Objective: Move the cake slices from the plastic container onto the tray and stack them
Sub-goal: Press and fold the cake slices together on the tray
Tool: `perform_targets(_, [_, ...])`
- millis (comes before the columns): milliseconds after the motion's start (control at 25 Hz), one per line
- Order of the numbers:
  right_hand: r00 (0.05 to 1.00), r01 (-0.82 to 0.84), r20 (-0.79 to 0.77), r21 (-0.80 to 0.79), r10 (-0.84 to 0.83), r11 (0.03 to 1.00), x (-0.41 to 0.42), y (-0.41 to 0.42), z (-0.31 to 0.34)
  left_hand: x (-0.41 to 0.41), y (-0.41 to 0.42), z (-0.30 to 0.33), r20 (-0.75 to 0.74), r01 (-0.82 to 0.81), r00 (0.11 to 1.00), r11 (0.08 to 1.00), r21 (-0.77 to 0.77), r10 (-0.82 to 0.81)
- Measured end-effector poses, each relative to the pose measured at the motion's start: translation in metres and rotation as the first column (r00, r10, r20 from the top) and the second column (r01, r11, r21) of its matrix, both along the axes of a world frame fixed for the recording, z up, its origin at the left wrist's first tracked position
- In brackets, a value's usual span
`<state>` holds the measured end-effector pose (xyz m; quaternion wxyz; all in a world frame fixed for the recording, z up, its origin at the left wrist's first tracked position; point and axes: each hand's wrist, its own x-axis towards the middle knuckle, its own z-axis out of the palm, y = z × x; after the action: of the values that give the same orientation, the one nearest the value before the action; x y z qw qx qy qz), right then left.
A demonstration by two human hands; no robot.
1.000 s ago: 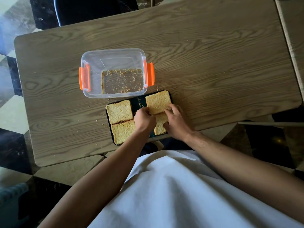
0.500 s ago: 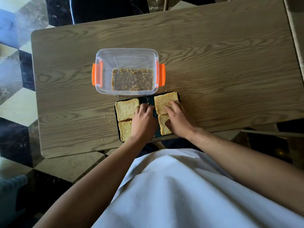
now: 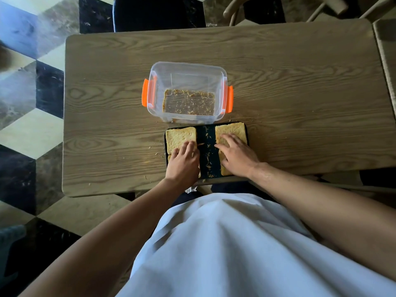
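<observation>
A dark tray (image 3: 207, 146) lies at the table's near edge, strewn with crumbs. Yellow cake slices lie flat on it in two columns, with a bare strip between them. The far left slice (image 3: 179, 135) and the far right slice (image 3: 233, 129) show well. My left hand (image 3: 183, 162) rests flat on the left column and hides most of the near left slice. My right hand (image 3: 238, 155) lies with spread fingers on the right column, and an edge of the near right slice (image 3: 224, 172) shows beneath it. The clear plastic container (image 3: 188, 65) with orange clips stands just behind the tray and holds only crumbs.
The wooden table (image 3: 300, 99) carries scattered crumbs left of the tray. A second table's edge (image 3: 386, 52) is at the right. A chair (image 3: 235, 9) stands beyond the far edge. The floor is checkered tile.
My hands have moved apart, the left onto the left slices and the right onto the right slices. The two columns now sit further apart, with a wider bare strip of tray between them.
</observation>
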<state>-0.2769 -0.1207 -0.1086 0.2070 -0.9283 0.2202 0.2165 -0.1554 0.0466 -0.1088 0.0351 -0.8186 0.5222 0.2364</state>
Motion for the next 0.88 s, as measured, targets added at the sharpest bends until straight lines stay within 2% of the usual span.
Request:
perform_targets(240, [0.999, 0.035, -0.002, -0.024, -0.035, 0.999, -0.003, 0.004, 0.001, 0.009, -0.001, -0.002, 0.021, 0.056, 0.998, 0.997, -0.054, -0.055])
perform_targets(480, [0.989, 0.145, -0.035, -0.034, -0.146, 0.989, -0.006, 0.001, 0.001, 0.022, 0.008, -0.002, 0.036, 0.020, 0.999, 0.997, -0.080, -0.017])
perform_targets(680, [0.994, 0.106, -0.036, -0.015, -0.106, 0.994, 0.000, -0.006, -0.002, 0.029, 0.006, 0.003, 0.007, -0.028, 1.000, 0.999, -0.036, 0.028])
perform_targets(880, [0.998, 0.047, -0.052, -0.001, -0.047, 0.999, -0.003, -0.014, 0.001, 0.021, -0.009, 0.008, 0.017, -0.174, 0.985, 0.985, 0.000, 0.174])
